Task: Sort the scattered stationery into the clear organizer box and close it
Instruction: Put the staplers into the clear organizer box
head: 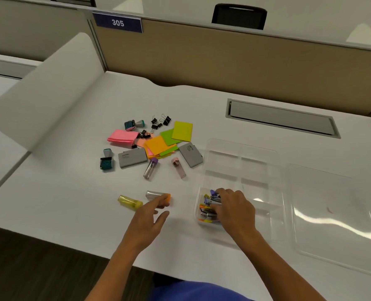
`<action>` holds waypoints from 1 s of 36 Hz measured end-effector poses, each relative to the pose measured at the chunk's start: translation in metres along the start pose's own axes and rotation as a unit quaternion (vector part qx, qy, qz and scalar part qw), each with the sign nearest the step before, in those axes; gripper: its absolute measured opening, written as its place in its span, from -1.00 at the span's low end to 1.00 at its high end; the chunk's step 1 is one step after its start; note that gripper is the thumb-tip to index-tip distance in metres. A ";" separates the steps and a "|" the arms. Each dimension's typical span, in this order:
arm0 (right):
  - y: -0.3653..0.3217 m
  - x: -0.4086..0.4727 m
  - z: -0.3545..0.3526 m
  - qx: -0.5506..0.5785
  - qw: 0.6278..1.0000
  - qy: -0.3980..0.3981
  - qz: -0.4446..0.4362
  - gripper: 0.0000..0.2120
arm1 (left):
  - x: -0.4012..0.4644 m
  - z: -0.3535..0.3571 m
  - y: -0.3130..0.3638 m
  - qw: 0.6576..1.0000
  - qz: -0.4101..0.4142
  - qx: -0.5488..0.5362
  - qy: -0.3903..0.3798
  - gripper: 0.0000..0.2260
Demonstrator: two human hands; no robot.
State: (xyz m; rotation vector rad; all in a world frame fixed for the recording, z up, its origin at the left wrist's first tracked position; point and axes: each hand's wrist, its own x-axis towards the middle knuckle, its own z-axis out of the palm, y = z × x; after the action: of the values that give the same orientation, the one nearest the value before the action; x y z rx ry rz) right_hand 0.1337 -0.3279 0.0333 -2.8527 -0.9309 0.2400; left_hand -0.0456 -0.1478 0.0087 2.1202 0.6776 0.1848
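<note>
Our right hand point(232, 208) reaches palm-down into the near-left compartment of the clear organizer box point(241, 148), fingers curled over small colourful clips point(206, 210); we cannot tell whether it grips any. Our left hand point(148, 218) lies open, fingers spread, fingertips touching the orange-capped tube point(156, 195); the yellow tube point(130, 202) sits just beside it; the lid point(332, 209) rests right of the box.

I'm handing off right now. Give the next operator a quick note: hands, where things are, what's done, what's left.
Left hand: open, reaching for the orange-capped tube; yellow tube beside it.
Right hand: in the organizer box's near-left compartment, on the small colored clips; grip unclear.
Done: only those clips are boxed.
Left: sticky notes, binder clips, stamps, gray cases, tubes. Then fit the lid, lying right of the box.
</note>
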 end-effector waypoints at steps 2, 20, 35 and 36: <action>0.001 -0.001 0.001 -0.013 1.000 -0.001 -0.004 -0.71 | 0.000 0.000 -0.002 1.000 0.000 0.002 0.000 -0.58; 0.002 0.004 0.002 -0.098 0.994 -0.001 -0.039 -0.82 | 0.001 0.005 -0.001 1.000 -0.002 -0.001 -0.004 -0.60; -0.010 0.005 -0.012 -0.127 0.989 -0.057 -0.044 -0.86 | -0.008 0.005 -0.003 1.000 -0.006 0.002 -0.003 -0.66; -0.010 0.006 -0.013 -0.128 0.989 -0.057 -0.044 -0.86 | -0.008 0.004 -0.004 1.000 -0.006 0.002 -0.003 -0.66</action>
State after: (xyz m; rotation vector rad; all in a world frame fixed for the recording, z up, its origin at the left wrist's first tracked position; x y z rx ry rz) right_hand 0.1355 -0.3170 0.0473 -3.0444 -1.1878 0.2968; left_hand -0.0526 -0.1534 0.0041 2.1191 0.6876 0.1703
